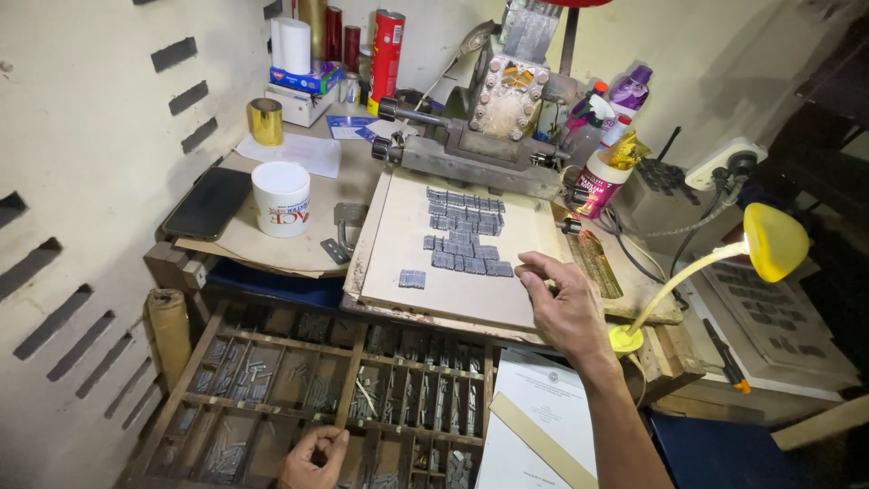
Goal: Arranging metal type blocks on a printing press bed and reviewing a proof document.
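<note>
My right hand [563,303] rests on a pale board [453,290], fingers curled, fingertips beside a cluster of small grey metal type blocks [463,231] set in rows. One separate grey block [412,279] lies to the left on the board. My left hand [312,457] is down in a wooden compartment tray [272,342] full of small metal type pieces, fingers pinched together; whether it holds a piece I cannot tell.
A metal press machine [493,136] stands behind the board. A white mug [281,199], black phone [208,204], gold tape roll [265,121] and cans sit left. A yellow desk lamp [769,243], glue bottle [602,177] and white papers [543,426] are right.
</note>
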